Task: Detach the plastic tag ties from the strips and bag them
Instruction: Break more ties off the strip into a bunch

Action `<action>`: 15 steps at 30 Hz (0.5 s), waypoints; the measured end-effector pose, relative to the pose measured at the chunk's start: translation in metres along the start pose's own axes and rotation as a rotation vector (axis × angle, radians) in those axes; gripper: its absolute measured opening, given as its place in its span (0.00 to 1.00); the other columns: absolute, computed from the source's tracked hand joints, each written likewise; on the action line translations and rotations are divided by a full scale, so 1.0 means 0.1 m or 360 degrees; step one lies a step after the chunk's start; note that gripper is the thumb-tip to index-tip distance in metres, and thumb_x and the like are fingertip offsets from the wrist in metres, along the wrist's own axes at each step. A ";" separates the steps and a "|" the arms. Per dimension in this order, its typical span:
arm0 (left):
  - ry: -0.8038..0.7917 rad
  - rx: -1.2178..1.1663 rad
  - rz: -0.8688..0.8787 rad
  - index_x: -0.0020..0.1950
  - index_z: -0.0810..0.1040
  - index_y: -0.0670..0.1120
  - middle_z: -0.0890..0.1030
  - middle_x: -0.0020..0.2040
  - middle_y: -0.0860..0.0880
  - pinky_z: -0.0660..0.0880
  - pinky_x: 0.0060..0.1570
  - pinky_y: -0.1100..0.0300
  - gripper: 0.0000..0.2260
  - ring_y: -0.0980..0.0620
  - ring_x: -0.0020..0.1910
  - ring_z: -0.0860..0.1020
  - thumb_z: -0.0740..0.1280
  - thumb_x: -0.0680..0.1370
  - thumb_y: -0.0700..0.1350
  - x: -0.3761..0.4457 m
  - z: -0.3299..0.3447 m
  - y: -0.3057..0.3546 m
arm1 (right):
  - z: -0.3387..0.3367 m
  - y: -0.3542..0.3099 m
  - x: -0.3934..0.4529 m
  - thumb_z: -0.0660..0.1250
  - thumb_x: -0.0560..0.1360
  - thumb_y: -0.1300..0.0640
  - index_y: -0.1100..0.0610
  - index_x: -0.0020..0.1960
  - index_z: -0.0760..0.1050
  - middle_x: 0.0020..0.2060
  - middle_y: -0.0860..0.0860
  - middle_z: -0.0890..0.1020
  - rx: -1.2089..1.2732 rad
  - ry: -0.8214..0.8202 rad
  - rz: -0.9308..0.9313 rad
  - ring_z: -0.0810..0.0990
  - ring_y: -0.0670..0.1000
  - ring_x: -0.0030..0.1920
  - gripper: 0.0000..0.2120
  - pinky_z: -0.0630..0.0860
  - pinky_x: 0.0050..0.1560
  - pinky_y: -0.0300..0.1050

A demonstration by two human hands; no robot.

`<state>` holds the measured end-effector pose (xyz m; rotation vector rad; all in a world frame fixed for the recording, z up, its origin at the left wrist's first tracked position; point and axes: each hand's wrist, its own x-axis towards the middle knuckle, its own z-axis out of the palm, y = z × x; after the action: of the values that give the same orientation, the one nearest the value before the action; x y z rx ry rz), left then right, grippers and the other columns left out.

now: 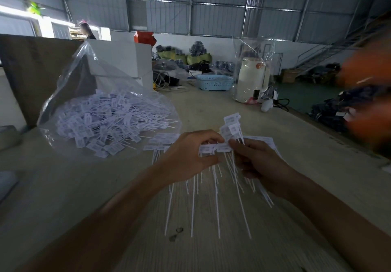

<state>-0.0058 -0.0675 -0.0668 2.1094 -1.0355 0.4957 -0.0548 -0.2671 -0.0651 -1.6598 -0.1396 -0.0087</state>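
Note:
My left hand (188, 155) and my right hand (257, 161) meet over the middle of the wooden table (264, 128). Together they pinch a strip of white plastic tag ties (215, 148) by its row of flags, and the long thin tails hang down toward me. Several loose ties with upright flags (231, 124) stick out above my right fingers. More strips (163, 142) lie flat on the table behind my left hand. To the left lies a clear plastic bag (84, 94), mouth open, holding a heap of separated ties (110, 121).
A brown board (31, 70) stands behind the bag. At the far edge sit a blue basket (213, 81) and a bagged white container (251, 79). Orange and dark bundles (364, 106) crowd the right. A person stands far back left (86, 31).

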 end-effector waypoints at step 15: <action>0.0093 0.0209 0.0048 0.61 0.80 0.50 0.83 0.54 0.52 0.76 0.48 0.55 0.14 0.54 0.49 0.79 0.72 0.75 0.43 0.00 0.01 -0.01 | -0.03 0.01 0.01 0.65 0.79 0.47 0.52 0.38 0.72 0.29 0.49 0.59 0.0008 -0.0087 0.0090 0.55 0.46 0.28 0.14 0.51 0.28 0.42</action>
<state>-0.0049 -0.0682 -0.0675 2.1826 -1.0275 0.6518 -0.0540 -0.2704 -0.0653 -1.6591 -0.1339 0.0801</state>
